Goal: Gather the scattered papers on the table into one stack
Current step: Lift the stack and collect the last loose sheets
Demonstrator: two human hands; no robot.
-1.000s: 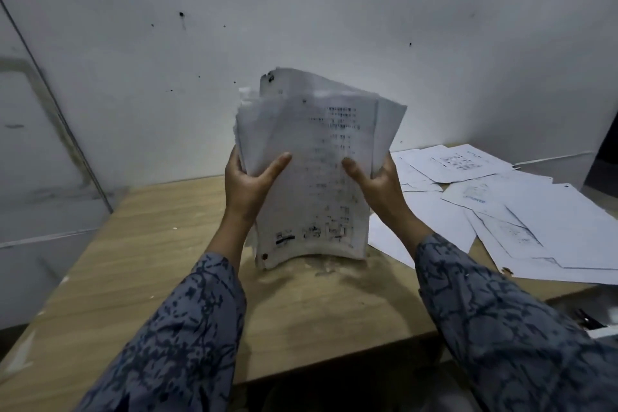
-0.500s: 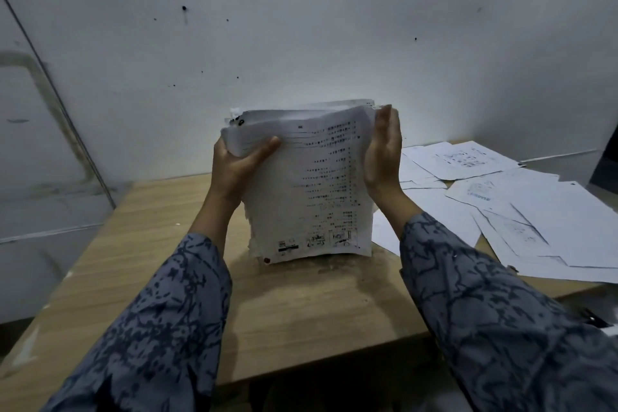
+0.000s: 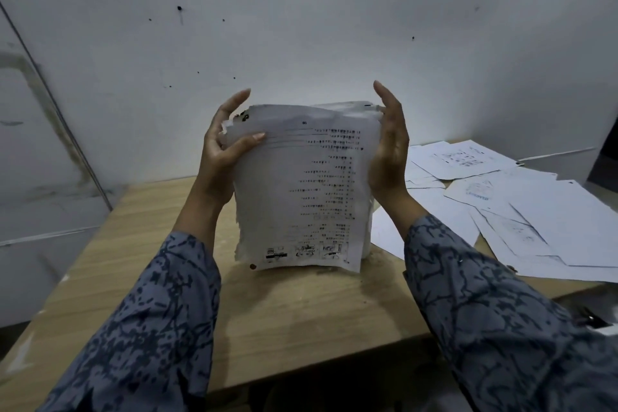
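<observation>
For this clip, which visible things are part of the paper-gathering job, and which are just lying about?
Part of the job:
- stack of papers, upright on its lower edge, between both hands
- left hand, thumb across the front sheet
- right hand, flat against the stack's side
- loose sheets on the table

Lying about:
- small dark object at the table's right edge, unclear

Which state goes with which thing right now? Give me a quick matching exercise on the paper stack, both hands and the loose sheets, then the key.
Things:
1. paper stack
2. left hand
3. right hand
4. loose sheets

States:
A. lying flat and scattered on the right side of the table
B. fingers straight, palm against one side edge of the stack
C. standing on its bottom edge on the table, between the hands
D. thumb laid across the printed front page near the top

Pairs: 1-C, 2-D, 3-B, 4-A
</observation>
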